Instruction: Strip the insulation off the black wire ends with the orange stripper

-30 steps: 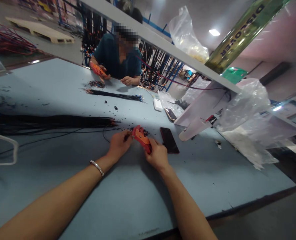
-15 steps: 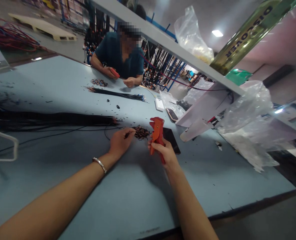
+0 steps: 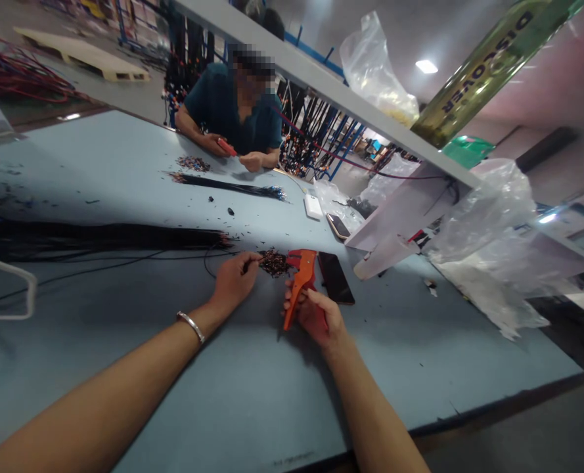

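Note:
My left hand point(image 3: 236, 279) is closed in a pinch, with a silver bangle on its wrist. A thin black wire point(image 3: 206, 264) curves up to it, and its end seems to sit between thumb and forefinger, though little of it shows. My right hand point(image 3: 316, 315) is wrapped around an orange-red wire stripper point(image 3: 302, 272), whose jaws point left toward the pinching fingers. Between the hands lies a pile of short dark and copper-coloured scraps point(image 3: 274, 264). A long bundle of black wires point(image 3: 99, 238) stretches across the table on the left, its stripped-looking ends near my left hand.
A dark phone point(image 3: 337, 279) lies just right of the stripper. Across the table point(image 3: 272, 407), a co-worker point(image 3: 227, 112) holds a red tool beside another wire bundle point(image 3: 227, 186). A white rail point(image 3: 30, 289) stands at left. A shelf with plastic bags point(image 3: 380, 79) rises at right.
The wire stripper has come down and tilted, its jaws swinging from upward to leftward, near the scrap pile. My left hand has shifted only slightly left.

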### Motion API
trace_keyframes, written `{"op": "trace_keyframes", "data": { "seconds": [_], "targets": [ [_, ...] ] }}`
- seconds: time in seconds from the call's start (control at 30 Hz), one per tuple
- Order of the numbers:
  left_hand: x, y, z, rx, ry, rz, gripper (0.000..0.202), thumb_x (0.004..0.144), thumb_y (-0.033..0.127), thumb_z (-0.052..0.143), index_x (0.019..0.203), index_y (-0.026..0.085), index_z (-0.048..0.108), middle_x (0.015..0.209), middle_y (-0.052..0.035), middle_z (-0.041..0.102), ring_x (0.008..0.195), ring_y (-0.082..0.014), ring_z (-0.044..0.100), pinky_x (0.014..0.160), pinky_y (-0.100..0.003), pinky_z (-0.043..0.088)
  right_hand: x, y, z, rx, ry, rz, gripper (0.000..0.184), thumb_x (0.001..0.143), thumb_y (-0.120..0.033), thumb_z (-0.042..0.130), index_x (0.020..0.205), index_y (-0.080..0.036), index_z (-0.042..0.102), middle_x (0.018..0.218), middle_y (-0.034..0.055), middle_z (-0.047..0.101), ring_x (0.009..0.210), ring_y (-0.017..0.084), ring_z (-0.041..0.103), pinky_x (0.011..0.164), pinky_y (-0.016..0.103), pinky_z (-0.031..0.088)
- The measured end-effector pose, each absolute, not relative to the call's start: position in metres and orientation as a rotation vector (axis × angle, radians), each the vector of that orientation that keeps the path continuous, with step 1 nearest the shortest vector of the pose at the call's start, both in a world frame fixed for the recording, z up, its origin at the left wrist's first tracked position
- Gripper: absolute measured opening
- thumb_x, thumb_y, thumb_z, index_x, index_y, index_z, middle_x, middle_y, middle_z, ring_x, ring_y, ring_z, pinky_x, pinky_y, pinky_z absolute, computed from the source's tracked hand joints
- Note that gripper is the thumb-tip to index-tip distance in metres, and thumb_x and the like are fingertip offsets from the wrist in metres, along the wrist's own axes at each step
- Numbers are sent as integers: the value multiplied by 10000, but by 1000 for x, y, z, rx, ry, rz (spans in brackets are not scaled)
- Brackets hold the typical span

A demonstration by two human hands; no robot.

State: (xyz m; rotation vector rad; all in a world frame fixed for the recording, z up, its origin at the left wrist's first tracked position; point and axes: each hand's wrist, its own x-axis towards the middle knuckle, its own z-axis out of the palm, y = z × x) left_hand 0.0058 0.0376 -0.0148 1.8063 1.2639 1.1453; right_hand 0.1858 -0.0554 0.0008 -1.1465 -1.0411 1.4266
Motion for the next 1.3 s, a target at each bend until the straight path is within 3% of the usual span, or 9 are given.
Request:
{"op": "trace_keyframes", "data": {
  "seconds": [0.37, 0.53, 0.73, 0.83, 0.93, 1.3],
  "targets": [
    [7, 33, -13, 1833, 1157, 1154, 269, 847, 289, 455, 924, 152, 673, 635, -9, 618, 579, -145, 532, 572, -240, 375, 177, -60, -5, -1058, -991, 1442, 353, 760, -379, 533, 1041, -175, 600, 867, 87, 671, 701, 233, 652, 592, 362, 525],
    [5, 35, -11, 1873, 1202, 1142, 224, 837, 258, 447, 840, 147, 641, 697, -19, 631, 615, -142, 527, 595, -244, 372, 174, -61, -7, -967, -838, 1515, 344, 724, -322, 620, 1035, -177, 605, 825, 56, 668, 678, 223, 644, 491, 306, 502],
    [4, 28, -9, 2072, 1147, 1105, 196, 857, 239, 442, 811, 163, 616, 669, 7, 619, 590, -121, 532, 567, -223, 370, 174, -61, -9, -856, -777, 1549, 304, 722, -264, 664, 1009, -167, 640, 807, 42, 684, 673, 201, 644, 554, 311, 526],
    [6, 18, -8, 2398, 977, 1133, 194, 885, 213, 441, 824, 173, 620, 751, -7, 654, 647, -118, 570, 595, -221, 389, 174, -61, -10, -839, -779, 1547, 300, 729, -249, 660, 1016, -165, 639, 810, 44, 685, 665, 200, 644, 528, 304, 519],
    [8, 10, -6, 2815, 879, 1141, 202, 902, 216, 458, 797, 186, 627, 684, -11, 619, 644, -138, 560, 590, -244, 392, 175, -61, -11, -832, -789, 1542, 245, 729, -236, 656, 962, -163, 651, 803, 46, 689, 659, 201, 645, 526, 301, 516],
    [7, 1, 0, 3321, 490, 1244, 164, 896, 114, 451, 956, 167, 594, 670, 7, 567, 548, -113, 514, 511, -259, 368, 177, -59, -16, -781, -806, 1520, 256, 753, -184, 618, 1003, -193, 673, 876, 33, 693, 720, 190, 634, 616, 304, 520]
  ]
}}
